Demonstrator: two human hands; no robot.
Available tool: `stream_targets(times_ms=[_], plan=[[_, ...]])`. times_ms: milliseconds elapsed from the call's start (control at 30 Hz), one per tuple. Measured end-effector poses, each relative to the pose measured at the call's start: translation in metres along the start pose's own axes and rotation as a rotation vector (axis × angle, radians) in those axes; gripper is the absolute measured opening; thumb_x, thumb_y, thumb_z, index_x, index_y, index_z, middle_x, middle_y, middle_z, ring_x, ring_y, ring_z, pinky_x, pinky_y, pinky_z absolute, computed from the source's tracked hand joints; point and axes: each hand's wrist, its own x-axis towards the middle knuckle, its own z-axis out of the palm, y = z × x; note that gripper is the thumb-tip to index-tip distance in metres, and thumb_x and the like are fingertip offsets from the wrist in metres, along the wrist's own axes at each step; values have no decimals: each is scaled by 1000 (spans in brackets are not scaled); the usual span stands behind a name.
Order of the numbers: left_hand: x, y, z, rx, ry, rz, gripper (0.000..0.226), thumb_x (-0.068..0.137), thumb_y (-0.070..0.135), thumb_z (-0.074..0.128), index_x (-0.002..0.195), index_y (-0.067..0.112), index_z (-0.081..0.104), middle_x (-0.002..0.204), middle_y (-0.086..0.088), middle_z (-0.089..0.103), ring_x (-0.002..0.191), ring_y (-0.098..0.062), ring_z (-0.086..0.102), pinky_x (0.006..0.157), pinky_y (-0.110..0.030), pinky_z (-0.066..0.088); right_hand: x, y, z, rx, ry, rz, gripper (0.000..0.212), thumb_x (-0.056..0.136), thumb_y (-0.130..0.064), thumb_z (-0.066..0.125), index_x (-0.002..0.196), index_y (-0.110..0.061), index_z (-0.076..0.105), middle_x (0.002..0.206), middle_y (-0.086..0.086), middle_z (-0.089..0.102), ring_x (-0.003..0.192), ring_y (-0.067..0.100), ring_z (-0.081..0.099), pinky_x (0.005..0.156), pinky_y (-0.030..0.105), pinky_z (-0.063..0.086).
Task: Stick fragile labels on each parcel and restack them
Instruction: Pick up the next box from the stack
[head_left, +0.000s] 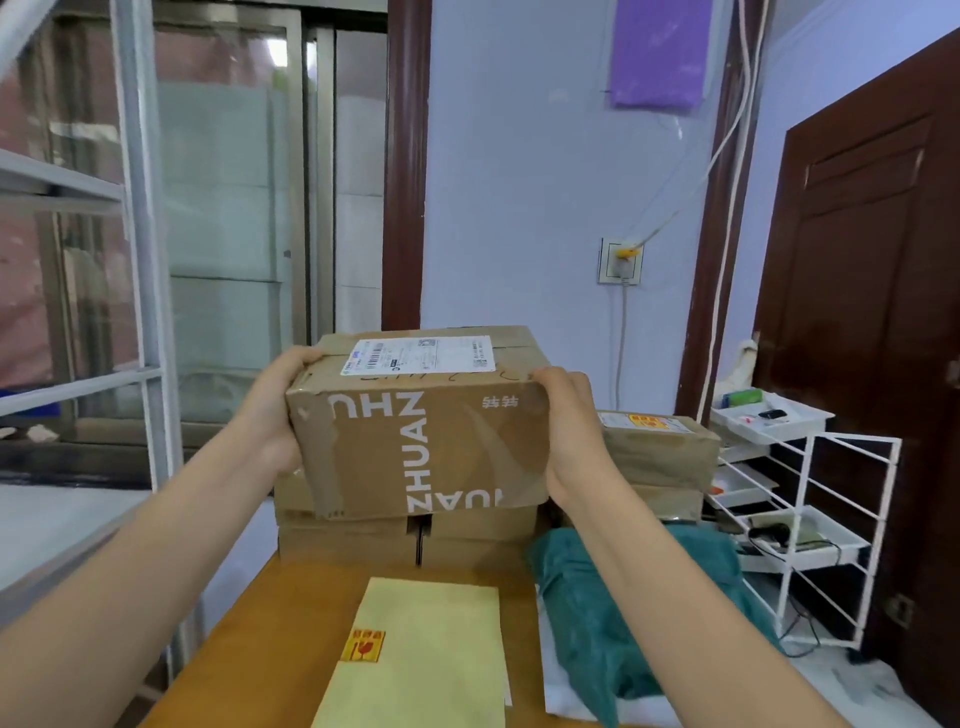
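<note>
Cardboard parcel (421, 426) printed with "ZHUAN" lettering, held between both hands above a stack of further boxes (405, 535). The left hand (280, 410) grips the parcel's left end, fingers curled over the top edge and pressed together; the right hand (569, 421) clasps the right end, fingers wrapped round the far side and mostly hidden, so their spacing cannot be told. A white shipping label (418, 354) lies on the parcel's upper face. The parcel's lower edge meets or sits just above the stack; contact cannot be judged. To the right, a second stack of parcels (657, 457) carries an orange fragile sticker (644, 422) on its top face. On the wooden table (249, 623) in the foreground lies a pale yellow backing sheet (431, 649) bearing one orange fragile label (363, 646) near its left edge. A teal cloth bag (613, 608) rests just beside the sheet, at the table's right. A white wire rack (810, 519) stands beyond it, beside a dark wooden door (862, 291).
</note>
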Motion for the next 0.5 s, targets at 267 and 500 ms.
stream_targets(times_ms=[267,500], plan=[[-44,-50,1,27,4,-111,29,91,41,54,97,17,69,81,-5,74,64,-18,71,66,-33,52,-46,35,-35,-79,100,27,39,64,-61,55,94,-36,51,121,1,50,115,22,51,100,49,44],[-64,-105,-16,-1,41,-226,30,88,40,59,102,15,68,89,-10,74,66,-22,71,61,-32,54,-67,86,-66,-55,-22,140,48,77,-46,54,123,-32,56,126,0,57,111,21,60,89,40,51]])
